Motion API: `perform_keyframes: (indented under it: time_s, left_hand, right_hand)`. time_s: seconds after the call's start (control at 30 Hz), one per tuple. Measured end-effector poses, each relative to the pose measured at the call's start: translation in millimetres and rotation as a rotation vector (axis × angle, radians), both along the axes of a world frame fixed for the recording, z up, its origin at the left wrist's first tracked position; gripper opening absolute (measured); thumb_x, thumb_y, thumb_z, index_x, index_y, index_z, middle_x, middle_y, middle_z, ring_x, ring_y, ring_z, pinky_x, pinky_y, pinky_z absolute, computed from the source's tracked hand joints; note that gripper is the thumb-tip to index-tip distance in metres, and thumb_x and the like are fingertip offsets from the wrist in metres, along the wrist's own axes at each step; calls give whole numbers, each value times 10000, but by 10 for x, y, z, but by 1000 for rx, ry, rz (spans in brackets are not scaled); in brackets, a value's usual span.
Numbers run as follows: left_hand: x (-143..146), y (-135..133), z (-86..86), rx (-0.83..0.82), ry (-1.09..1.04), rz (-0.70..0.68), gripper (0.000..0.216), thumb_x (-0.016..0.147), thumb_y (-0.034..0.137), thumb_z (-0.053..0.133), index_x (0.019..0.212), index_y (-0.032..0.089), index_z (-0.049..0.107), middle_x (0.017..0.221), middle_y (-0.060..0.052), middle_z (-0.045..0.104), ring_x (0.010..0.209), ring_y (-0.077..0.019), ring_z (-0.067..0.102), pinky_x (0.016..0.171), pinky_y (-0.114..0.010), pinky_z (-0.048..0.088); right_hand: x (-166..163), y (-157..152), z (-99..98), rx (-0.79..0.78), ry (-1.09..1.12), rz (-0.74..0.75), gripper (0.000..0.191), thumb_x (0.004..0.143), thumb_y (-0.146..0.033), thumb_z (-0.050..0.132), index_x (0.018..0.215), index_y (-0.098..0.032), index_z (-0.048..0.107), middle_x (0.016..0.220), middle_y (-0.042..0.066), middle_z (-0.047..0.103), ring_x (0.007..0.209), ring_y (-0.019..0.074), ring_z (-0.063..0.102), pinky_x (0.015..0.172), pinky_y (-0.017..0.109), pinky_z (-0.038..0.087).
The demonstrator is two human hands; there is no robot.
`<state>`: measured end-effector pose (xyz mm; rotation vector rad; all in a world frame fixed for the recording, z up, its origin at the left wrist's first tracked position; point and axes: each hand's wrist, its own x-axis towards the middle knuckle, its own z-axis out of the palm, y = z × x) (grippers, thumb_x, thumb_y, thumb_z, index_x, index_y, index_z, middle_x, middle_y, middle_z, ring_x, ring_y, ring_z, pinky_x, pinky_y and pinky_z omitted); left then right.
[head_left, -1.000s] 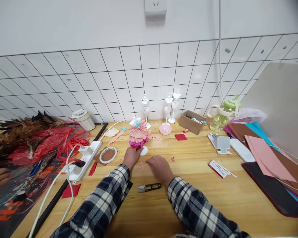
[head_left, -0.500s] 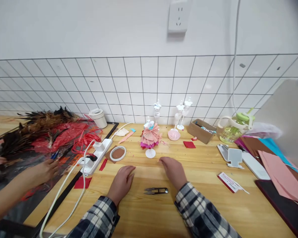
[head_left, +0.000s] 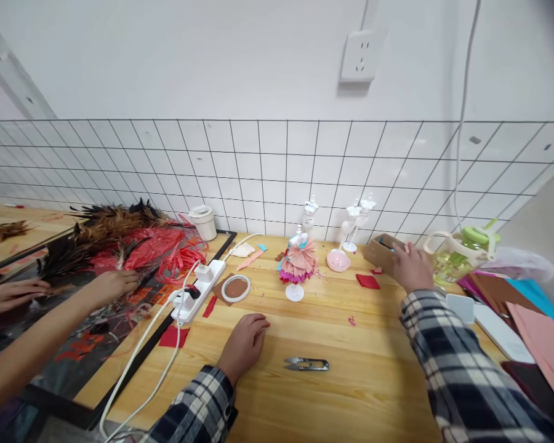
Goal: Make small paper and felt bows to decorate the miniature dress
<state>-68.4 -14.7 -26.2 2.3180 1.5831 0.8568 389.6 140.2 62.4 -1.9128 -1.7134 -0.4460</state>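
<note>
My left hand (head_left: 245, 346) rests on the wooden table, fingers curled together, with nothing visible in it. To its right lie thread snips (head_left: 306, 364), untouched. My right hand (head_left: 413, 268) is stretched out to the small cardboard box (head_left: 379, 252) at the back right. Its fingers are over the box's near right side, and their tips are partly hidden. Between and beyond the hands stands a small white dress form (head_left: 295, 293) wearing a pleated pink paper skirt (head_left: 301, 257) with magenta layers beneath. Small pink scraps (head_left: 352, 321) lie on the tabletop.
White mini mannequins (head_left: 353, 215) and a pink dish (head_left: 338, 260) stand behind. A power strip (head_left: 198, 291), a tape roll (head_left: 236, 288) and red paper (head_left: 367, 281) lie about. A jug (head_left: 461, 249) is at right. At left, another person's hands (head_left: 113, 287) work near feathers (head_left: 106, 227).
My right hand has moved from the table before the dress form to the box at back right. Pink scraps show where it was. The view has shifted; the other person's hand has let go of a blue-handled tool.
</note>
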Motion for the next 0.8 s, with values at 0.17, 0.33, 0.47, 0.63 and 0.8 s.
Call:
perform_keyframes:
  time_s: [0.17, 0.33, 0.47, 0.63, 0.8]
  left_hand:
    - [-16, -15, -26, -6, 3, 4, 238, 868, 166, 497, 1006, 215, 685, 1107, -96, 663, 1066, -226, 599, 945, -409, 508]
    - [-12, 5, -40, -15, 5, 36, 248, 888, 222, 499, 1066, 224, 672, 1113, -88, 674, 1065, -224, 607, 955, -399, 503]
    - [103, 289, 33, -53, -28, 80, 339, 917, 275, 456, 1201, 197, 624, 1177, -104, 669, 1105, -239, 599, 995, -426, 469]
    - [398, 895, 193, -175, -141, 117, 405, 887, 314, 494, 1242, 147, 596, 1253, -138, 639, 1170, -264, 577, 1015, -414, 437]
    - [670, 1266, 189, -275, -223, 48, 297, 847, 308, 555, 1069, 167, 692, 1048, -94, 732, 1008, -242, 657, 882, -340, 496]
  right_hand:
    - [-516, -817, -636, -54, 178, 150, 387, 947, -379, 398, 1011, -175, 721, 913, 118, 716, 839, 261, 604, 747, 378, 450]
    - [-1176, -1665, -896, -253, 244, 670, 305, 939, -380, 448, 1033, -210, 683, 1004, 91, 695, 942, 230, 603, 869, 387, 457]
    - [-1473, -1853, -777, -469, 170, 913, 389, 862, -407, 583, 1231, -283, 592, 1221, 67, 614, 1133, 246, 526, 984, 417, 398]
    - [-1535, -1785, -692, -576, 194, 900, 304, 883, -325, 554, 1179, -306, 621, 1247, 48, 590, 1182, 237, 482, 1014, 426, 352]
    - [-1522, -1781, -715, -569, 262, 891, 312, 856, -314, 592, 1166, -312, 624, 1227, 39, 594, 1170, 226, 480, 1013, 413, 339]
